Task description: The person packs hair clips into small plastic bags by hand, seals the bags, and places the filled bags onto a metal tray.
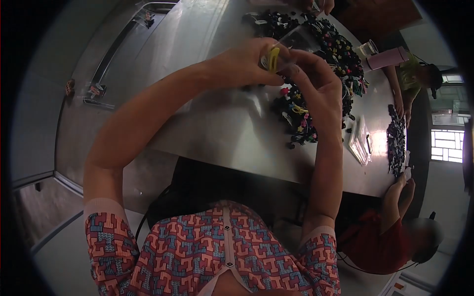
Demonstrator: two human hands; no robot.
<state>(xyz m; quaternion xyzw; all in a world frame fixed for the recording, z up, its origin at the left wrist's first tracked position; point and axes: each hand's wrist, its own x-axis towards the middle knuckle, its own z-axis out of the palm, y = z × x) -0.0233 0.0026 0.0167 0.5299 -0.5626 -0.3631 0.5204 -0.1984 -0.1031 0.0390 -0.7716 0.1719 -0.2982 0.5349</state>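
Note:
Both of my hands are raised over the metal table (222, 123), close together. My left hand (254, 61) is closed around a small clear plastic bag (294, 42) with a yellow hair clip (273, 60) at its fingers. From the other side, my right hand (318, 79) pinches at the same bag; its fingertips are near the clip. Beneath and beyond my hands lies a large pile of dark hair clips (340, 54) with colored pieces among them. Nearer to me, a smaller heap of clips (301, 118) reaches below my right hand.
Flat clear bags (361, 140) lie to the right, beside a row of dark clips (396, 140). A pink bottle (386, 58) and a glass (366, 48) stand at the far right. Co-workers' hands are at the right edge and top. A metal-framed tray (106, 64) is at left.

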